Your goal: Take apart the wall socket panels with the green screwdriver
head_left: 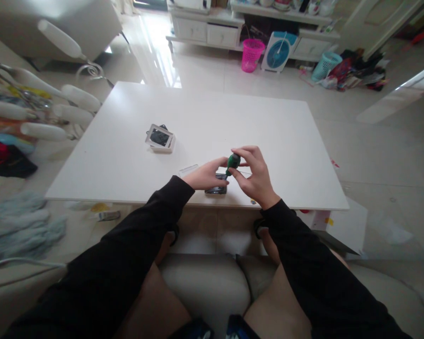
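Note:
My right hand (253, 178) is closed on a green screwdriver (233, 161) with a dark end, held tilted with its tip pointing down. Below the tip, a small dark rectangular device (216, 189) lies near the table's front edge. My left hand (207, 174) grips the device from the left, its thumb across the top and its fingers along the far side, partly hiding it. Just behind my left wrist lies a clear plastic lid (188, 170). What the screwdriver's tip touches is too small to make out.
The white table (198, 108) spreads out ahead of me. On its left half stands a small light box (162, 149) with a framed dark piece leaning on it. A tiny dark and yellow item (253, 201) lies at the front edge. White chandelier-like arms (81, 98) flank the left side.

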`<state>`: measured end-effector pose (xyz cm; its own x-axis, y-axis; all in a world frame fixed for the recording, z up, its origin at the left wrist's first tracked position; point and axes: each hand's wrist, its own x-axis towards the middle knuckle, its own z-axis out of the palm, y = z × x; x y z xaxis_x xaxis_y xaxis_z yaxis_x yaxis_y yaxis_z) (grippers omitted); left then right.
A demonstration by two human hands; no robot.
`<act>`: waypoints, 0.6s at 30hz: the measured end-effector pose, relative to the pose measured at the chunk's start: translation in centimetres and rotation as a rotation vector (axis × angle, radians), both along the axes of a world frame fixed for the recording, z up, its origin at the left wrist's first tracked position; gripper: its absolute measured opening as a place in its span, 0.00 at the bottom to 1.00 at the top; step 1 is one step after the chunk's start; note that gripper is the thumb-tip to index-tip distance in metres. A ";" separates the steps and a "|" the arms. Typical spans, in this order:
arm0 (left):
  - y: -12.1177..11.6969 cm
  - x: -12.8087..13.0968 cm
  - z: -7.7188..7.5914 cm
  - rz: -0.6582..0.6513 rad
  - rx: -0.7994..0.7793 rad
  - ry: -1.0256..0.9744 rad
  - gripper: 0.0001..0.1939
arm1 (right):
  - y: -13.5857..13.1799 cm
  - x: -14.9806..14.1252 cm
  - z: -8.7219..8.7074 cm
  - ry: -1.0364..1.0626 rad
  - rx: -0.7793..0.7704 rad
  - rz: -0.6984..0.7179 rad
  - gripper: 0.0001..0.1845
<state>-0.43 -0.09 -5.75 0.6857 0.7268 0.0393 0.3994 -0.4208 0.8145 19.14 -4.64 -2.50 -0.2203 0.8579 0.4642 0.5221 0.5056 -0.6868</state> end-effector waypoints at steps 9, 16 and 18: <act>0.1 1.2 1.4 -0.001 -0.183 -0.553 0.26 | 0.4 0.5 -0.1 0.000 0.082 -0.105 0.25; -0.4 1.0 2.4 0.029 0.018 -0.429 0.30 | 1.0 1.3 -4.3 -0.331 -0.306 0.021 0.23; -0.6 1.0 2.7 0.039 0.054 -0.395 0.27 | 0.6 0.7 -5.5 -0.460 -0.369 0.090 0.24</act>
